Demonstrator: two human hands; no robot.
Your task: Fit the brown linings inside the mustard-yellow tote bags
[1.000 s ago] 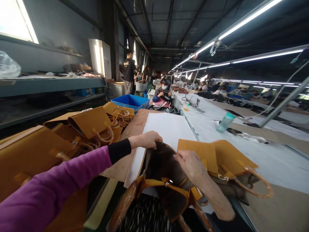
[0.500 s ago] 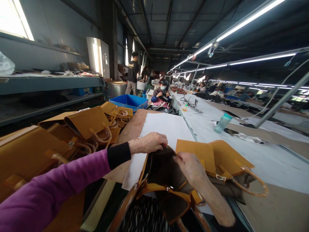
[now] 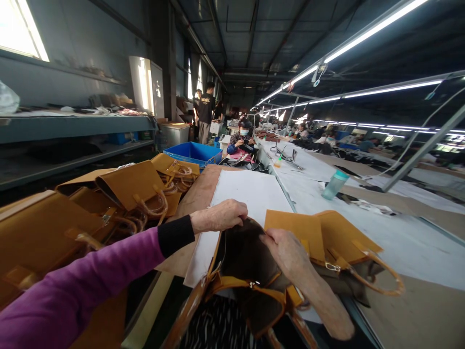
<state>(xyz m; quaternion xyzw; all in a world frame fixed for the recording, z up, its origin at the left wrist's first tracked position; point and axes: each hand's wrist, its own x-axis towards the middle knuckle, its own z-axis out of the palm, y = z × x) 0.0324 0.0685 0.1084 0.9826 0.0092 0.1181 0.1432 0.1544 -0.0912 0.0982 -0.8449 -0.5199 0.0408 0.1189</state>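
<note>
A tan handbag with a dark brown lining (image 3: 240, 257) hangs over the near table edge, its inside facing me. My left hand (image 3: 223, 215) is closed on the far edge of the bag, fingertips pinching it. On the same edge, a little to the right, my right hand (image 3: 286, 249) grips with thumb and fingers. The bag's plastic-wrapped handles (image 3: 191, 310) dangle toward me, and a small metal clasp (image 3: 252, 285) shows on its near strap. Beside my right hand lies another tan handbag (image 3: 339, 237), with its handle pointing right.
Several tan handbags (image 3: 131, 184) are piled on the left. White paper (image 3: 250, 186) covers part of the brown board ahead. A blue bin (image 3: 194, 152) stands beyond. On the right-hand table is a teal bottle (image 3: 334, 185). Co-workers (image 3: 207, 109) stand and sit farther back.
My left hand has shifted very slightly left along with the bag edge; both hands keep their grip. In the background, the standing person has moved right and another person shows beside them.
</note>
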